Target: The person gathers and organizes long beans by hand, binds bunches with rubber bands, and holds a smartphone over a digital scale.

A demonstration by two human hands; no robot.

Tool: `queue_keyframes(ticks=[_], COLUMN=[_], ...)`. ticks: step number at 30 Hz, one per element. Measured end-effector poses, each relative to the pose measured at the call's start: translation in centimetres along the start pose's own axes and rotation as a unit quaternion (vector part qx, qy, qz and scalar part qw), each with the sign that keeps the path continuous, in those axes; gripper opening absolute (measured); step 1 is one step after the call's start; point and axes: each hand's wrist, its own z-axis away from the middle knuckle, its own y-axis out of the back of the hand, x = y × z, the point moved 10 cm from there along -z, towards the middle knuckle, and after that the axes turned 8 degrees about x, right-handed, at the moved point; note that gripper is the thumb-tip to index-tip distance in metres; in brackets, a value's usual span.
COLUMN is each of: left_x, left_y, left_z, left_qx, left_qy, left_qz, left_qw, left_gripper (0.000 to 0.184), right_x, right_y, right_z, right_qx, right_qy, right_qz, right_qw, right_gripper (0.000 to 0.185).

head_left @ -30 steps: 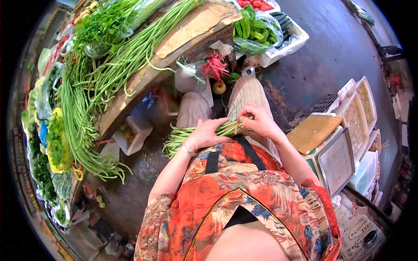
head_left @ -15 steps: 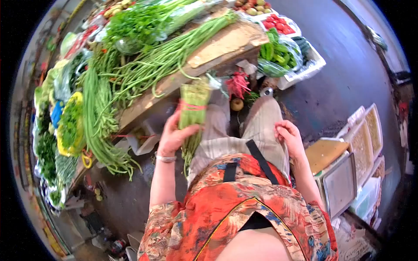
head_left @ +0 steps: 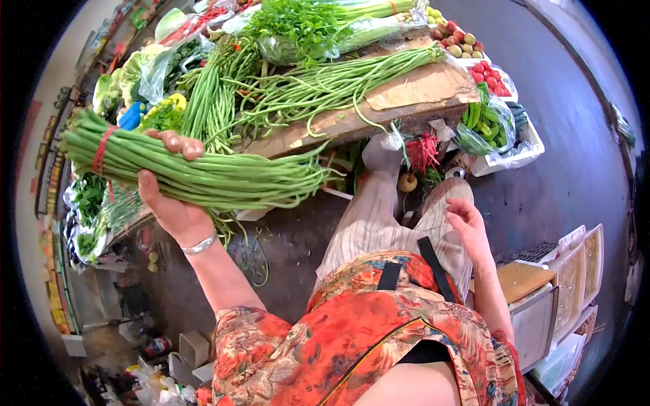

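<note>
My left hand point(head_left: 181, 218) is closed around a thick bundle of long green beans point(head_left: 237, 179), held in the air in front of the stall's left side. Near its left end, a red band point(head_left: 103, 150) ties the bundle, and the thin loose ends point right. Some of the fingers are hidden behind the beans. My right hand point(head_left: 467, 227) hangs by my right knee, fingers loosely bent and apart, with nothing visible in it. Loose long beans point(head_left: 338, 84) lie on the wooden board point(head_left: 420, 88) beyond.
Leafy celery point(head_left: 298, 27) lies at the back of the stall. Red strings point(head_left: 424, 151) hang from the board's front edge. At right are a bag of green peppers point(head_left: 484, 125), tomatoes point(head_left: 489, 78) and, lower down, a brown board point(head_left: 521, 279) beside plastic bins point(head_left: 572, 271).
My left hand has swung left and up with the bean bundle, which has turned from upright to nearly level. The view has shifted left. My right hand's fingers have loosened.
</note>
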Motion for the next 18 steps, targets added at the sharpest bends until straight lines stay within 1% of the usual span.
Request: queue_keyframes(ticks=[2,3,4,5,6,7,8,9,10,11,12,13,14,15,16,17,18], left_x=[-1.0,-1.7,-2.5,-3.1,-3.6,-5.1,-6.6,-8.1,-9.5,-10.1,-10.6,-11.3,-11.9,-12.2,-12.6,-12.9,-13.3], left_y=[-1.8,-2.8,-4.0,-5.9,-7.7,-9.0,-10.2,-11.4,-12.6,-13.9,-15.0,-16.1,-16.8,-17.8,-17.9,-17.9,-18.0], left_z=[0.8,1.2,1.6,2.2,2.7,3.6,4.5,5.5,6.6,7.6,8.3,8.7,8.9,9.2,9.4,8.9,8.8], left_qx=[0.029,0.012,0.018,0.002,-0.014,-0.024,-0.034,-0.058,-0.081,-0.090,-0.099,-0.120,-0.139,-0.207,-0.273,-0.296,-0.320], left_qy=[0.018,0.037,0.040,0.041,0.041,0.089,0.137,0.169,0.202,0.213,0.224,0.242,0.260,0.258,0.246,0.183,0.117], left_qz=[-0.013,-0.010,0.006,-0.028,-0.063,-0.049,-0.036,-0.033,-0.030,-0.041,-0.053,-0.042,-0.030,-0.024,-0.100,-0.131,-0.163], left_qw=[0.999,0.999,0.999,0.999,0.997,0.995,0.989,0.983,0.976,0.972,0.968,0.962,0.955,0.944,0.924,0.928,0.926], left_gripper=[0.053,0.053,0.050,0.049,0.047,0.046,0.045,0.046,0.047,0.049,0.052,0.054,0.056,0.067,0.093,0.109,0.126], right_x=[-5.2,-8.7,-11.2,-13.7,-15.9,-17.5,-18.9,-19.9,-21.3,-19.1,-16.4,-16.3,-15.7,-14.8,-14.0,-13.7,-15.5], right_y=[-3.4,-5.6,-7.7,-9.9,-12.1,-14.2,-16.2,-17.7,-18.7,-19.2,-19.4,-18.7,-18.2,-17.5,-16.8,-15.9,-14.5], right_z=[0.0,0.5,1.0,1.8,2.5,3.4,4.2,5.1,6.0,5.6,5.3,5.3,5.1,4.8,4.5,4.4,5.1], right_qx=[-0.056,-0.081,-0.105,-0.146,-0.177,-0.212,-0.230,-0.238,-0.227,-0.227,-0.225,-0.201,-0.190,-0.180,-0.170,-0.164,-0.150], right_qy=[0.081,0.126,0.162,0.212,0.259,0.291,0.330,0.362,0.384,0.295,0.202,0.204,0.185,0.153,0.124,0.110,0.150], right_qz=[0.050,0.072,0.084,0.100,0.082,0.066,0.077,0.075,0.028,-0.041,-0.110,-0.126,-0.153,-0.199,-0.243,-0.272,-0.269], right_qw=[0.994,0.986,0.977,0.961,0.946,0.931,0.912,0.898,0.895,0.927,0.947,0.950,0.952,0.951,0.947,0.942,0.939], right_gripper=[0.051,0.061,0.070,0.080,0.090,0.104,0.112,0.109,0.096,0.084,0.073,0.063,0.060,0.057,0.054,0.051,0.052])
